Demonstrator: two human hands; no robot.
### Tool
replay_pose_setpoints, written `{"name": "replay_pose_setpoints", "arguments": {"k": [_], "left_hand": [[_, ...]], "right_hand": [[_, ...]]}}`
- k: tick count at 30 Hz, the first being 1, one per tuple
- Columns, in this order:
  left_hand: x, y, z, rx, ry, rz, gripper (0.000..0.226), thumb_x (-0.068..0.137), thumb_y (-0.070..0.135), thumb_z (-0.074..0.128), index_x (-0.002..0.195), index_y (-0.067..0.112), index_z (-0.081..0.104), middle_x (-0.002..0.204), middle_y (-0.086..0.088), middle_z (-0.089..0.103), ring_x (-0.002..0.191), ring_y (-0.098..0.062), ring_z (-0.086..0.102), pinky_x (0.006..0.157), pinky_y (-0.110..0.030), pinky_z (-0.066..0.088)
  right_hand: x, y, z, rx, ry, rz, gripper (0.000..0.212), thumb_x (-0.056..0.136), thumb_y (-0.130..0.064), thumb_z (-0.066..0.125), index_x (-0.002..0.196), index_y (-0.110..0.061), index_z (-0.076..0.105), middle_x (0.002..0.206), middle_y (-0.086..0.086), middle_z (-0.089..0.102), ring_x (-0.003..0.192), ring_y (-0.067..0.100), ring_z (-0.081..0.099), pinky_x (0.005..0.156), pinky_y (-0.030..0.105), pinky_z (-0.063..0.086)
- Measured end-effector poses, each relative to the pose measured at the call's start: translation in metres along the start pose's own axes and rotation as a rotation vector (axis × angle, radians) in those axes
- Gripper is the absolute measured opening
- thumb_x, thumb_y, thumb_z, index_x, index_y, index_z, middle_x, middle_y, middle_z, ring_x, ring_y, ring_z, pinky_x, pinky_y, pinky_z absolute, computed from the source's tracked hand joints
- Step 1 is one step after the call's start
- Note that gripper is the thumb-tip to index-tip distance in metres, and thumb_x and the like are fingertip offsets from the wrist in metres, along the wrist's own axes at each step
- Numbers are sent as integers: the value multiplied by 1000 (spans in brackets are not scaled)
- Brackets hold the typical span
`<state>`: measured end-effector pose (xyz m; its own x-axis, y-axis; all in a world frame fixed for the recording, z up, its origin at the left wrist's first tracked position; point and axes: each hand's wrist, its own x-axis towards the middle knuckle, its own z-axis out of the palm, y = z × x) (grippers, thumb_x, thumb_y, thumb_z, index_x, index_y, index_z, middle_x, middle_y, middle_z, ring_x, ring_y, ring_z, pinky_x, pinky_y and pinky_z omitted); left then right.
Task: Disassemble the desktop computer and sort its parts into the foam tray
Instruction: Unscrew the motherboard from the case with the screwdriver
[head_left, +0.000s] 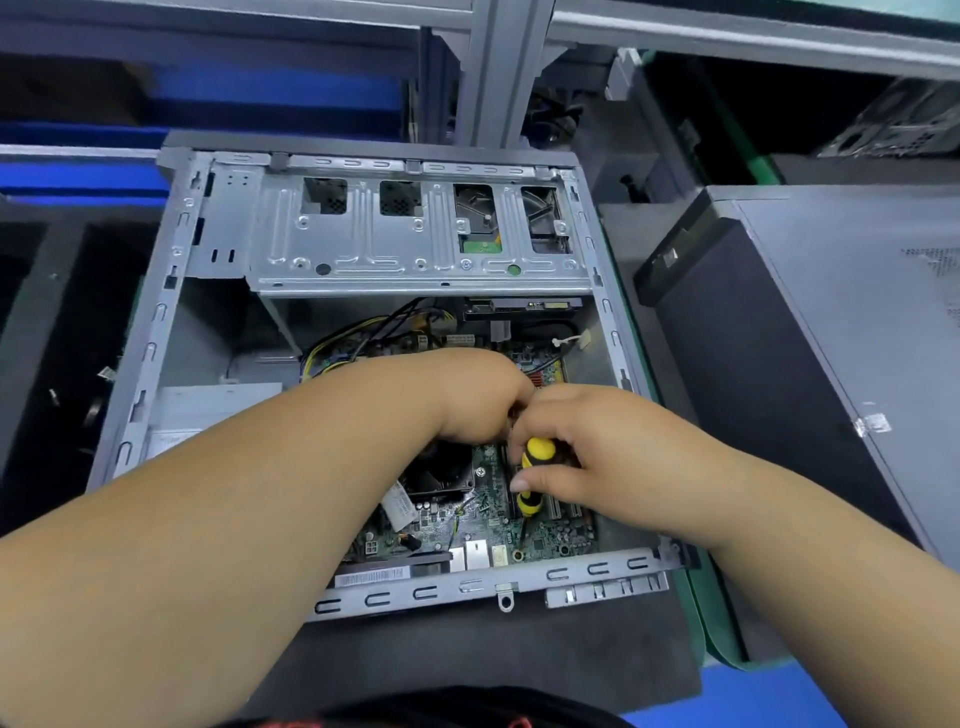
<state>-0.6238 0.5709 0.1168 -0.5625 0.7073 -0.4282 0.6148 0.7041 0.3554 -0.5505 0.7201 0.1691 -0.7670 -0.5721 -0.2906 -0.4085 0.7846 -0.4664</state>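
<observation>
The open desktop case (156, 332) lies flat before me, its green motherboard (467, 525) exposed in the lower half. My right hand (587, 441) grips a yellow and black screwdriver (532, 475), tip pointing down at the board near its front edge. My left hand (467, 395) reaches over the board with curled fingers, touching my right hand; what its fingers hold is hidden. A black CPU fan (441, 473) shows under my left wrist. Black and yellow cables (374, 332) run above my hands.
The metal drive cage (415, 244) spans the case's far half. A removed dark side panel (779, 374) lies at the right. The dark foam tray (62, 364) sits at the left with small parts in it. Grey frame posts stand behind.
</observation>
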Motion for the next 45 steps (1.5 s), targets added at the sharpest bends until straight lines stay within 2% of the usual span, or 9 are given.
{"name": "replay_pose_setpoints", "arguments": {"k": [10, 17, 21, 23, 26, 29, 36, 40, 45], "left_hand": [[3, -1, 7, -17, -43, 2, 24, 84, 10, 56, 77, 32, 47, 64, 11, 46, 57, -10, 44, 48, -22, 31], [7, 0, 9, 14, -88, 3, 30, 84, 11, 58, 63, 27, 44, 62, 9, 48, 55, -10, 44, 49, -22, 33], [7, 1, 11, 6, -89, -9, 30, 86, 12, 57, 67, 32, 46, 69, 7, 51, 71, -21, 52, 63, -25, 40], [7, 1, 12, -14, -90, -14, 29, 86, 15, 59, 67, 34, 46, 68, 9, 49, 72, -20, 51, 65, -25, 42], [9, 0, 14, -22, -83, -18, 11, 86, 23, 62, 91, 32, 61, 73, 12, 51, 68, -13, 49, 60, -24, 37], [11, -2, 17, -16, -75, -5, 11, 87, 27, 63, 83, 33, 55, 65, 16, 46, 57, 0, 40, 50, -20, 28], [13, -2, 17, 32, -72, 4, 16, 89, 26, 60, 80, 34, 50, 62, 17, 43, 54, 2, 37, 47, -19, 24], [14, -2, 19, 25, -83, 18, 9, 89, 26, 61, 84, 33, 56, 63, 18, 45, 55, 3, 39, 47, -18, 24], [14, 0, 20, 5, -108, 28, 17, 89, 28, 62, 106, 30, 65, 73, 16, 49, 63, -4, 43, 51, -19, 26]], "right_hand": [[2, -6, 4, -12, -59, 24, 21, 86, -43, 67, 100, -27, 67, 94, -16, 48, 84, 3, 43, 73, 22, 37], [1, -7, 3, -8, -85, 22, 23, 87, -40, 67, 103, -24, 66, 96, -14, 48, 93, 11, 50, 80, 30, 44], [-2, -8, 1, -22, -110, 9, 22, 88, -39, 66, 105, -25, 66, 98, -16, 48, 94, 9, 50, 78, 26, 42], [-4, -7, 0, -43, -138, -10, 23, 89, -37, 66, 109, -26, 65, 103, -14, 51, 97, 10, 51, 80, 26, 42], [-9, -5, -3, -99, -194, -25, 28, 91, -33, 63, 118, -27, 62, 116, -11, 53, 105, 13, 52, 86, 30, 43], [-13, 0, -5, -194, -225, -24, 30, 94, -30, 58, 124, -29, 58, 123, -10, 51, 107, 14, 51, 85, 32, 44], [-19, 2, -4, -205, -199, -20, 26, 95, -32, 57, 121, -28, 58, 118, -11, 50, 101, 11, 50, 80, 26, 40], [-20, -2, -4, -293, -210, -25, 30, 96, -44, 51, 119, -26, 57, 113, -9, 49, 85, 11, 43, 67, 26, 32], [-23, -9, -2, -395, -157, -77, 44, 94, -62, 39, 102, -23, 58, 81, -9, 43, 88, 22, 54, 67, 35, 48]]}}
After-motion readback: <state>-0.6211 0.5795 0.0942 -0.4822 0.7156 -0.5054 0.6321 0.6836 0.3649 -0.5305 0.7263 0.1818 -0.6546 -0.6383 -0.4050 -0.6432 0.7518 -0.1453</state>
